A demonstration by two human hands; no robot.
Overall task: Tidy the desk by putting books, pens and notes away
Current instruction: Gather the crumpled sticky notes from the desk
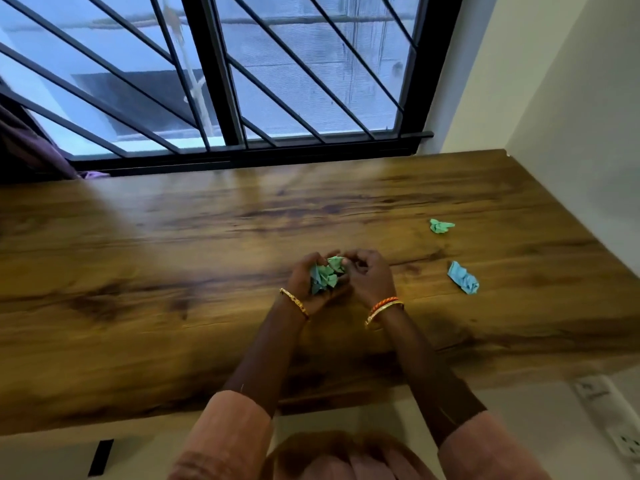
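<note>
— While both hands hang over the middle of the wooden desk [173,271], what does each one have?

— The left hand [308,289] is cupped palm up, its fingers curled round a bunch of crumpled green notes [325,276]. The right hand [369,277] sits just beside it, touching it at the fingertips, with its own fingers curled in. Whether it pinches the edge of the bunch or holds nothing, I cannot tell; the frame is blurred there.

— Any more paper lying loose?

— Two pieces, both to the right of the right hand and apart from it. A small crumpled green note [440,226] lies farther from the person, beyond the hands and to the right. A crumpled blue note [463,277] lies nearer, about level with the right hand's knuckles. The two are apart from each other.

— What is on the wrists?

— A gold bangle [294,303] on the left; a gold bangle with an orange one [383,311] on the right. Pink sleeves [235,434] cover both forearms near the elbows.

— And past the hands?

— A window with slanted black bars [221,71] runs along the far edge of the desk. A white wall [554,98] closes its right end.
</note>
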